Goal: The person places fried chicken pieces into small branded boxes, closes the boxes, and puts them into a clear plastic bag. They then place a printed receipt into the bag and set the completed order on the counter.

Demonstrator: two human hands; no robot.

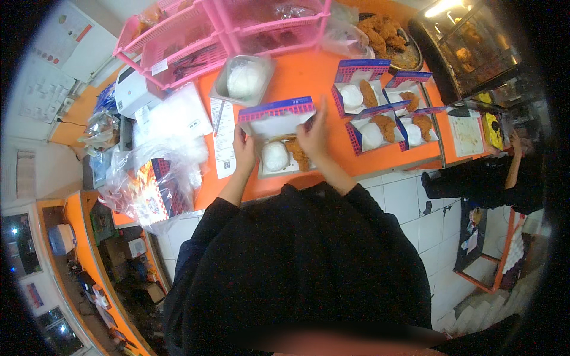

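In front of me on the orange counter sits a paperboard meal box [277, 116] with its blue and pink lid raised. Inside lie a white wrapped round portion [275, 156] and a piece of breaded fried chicken [299, 155]. My left hand [245, 149] holds the box's left side near the lid fold. At the opposite side, my right hand [315, 135] grips the right edge, its fingers partly hidden behind the cardboard. Just beyond the box, a metal pan [218, 86] contains more white wrapped portions [245, 80].
Several filled open boxes [372, 129] stand to the right, below a tray of fried chicken [383, 38] and a glass warmer [472, 49]. Pink baskets [187, 49], a printed receipt [225, 151] and plastic bags [178, 164] lie left. Another person's arm [514, 155] is far right.
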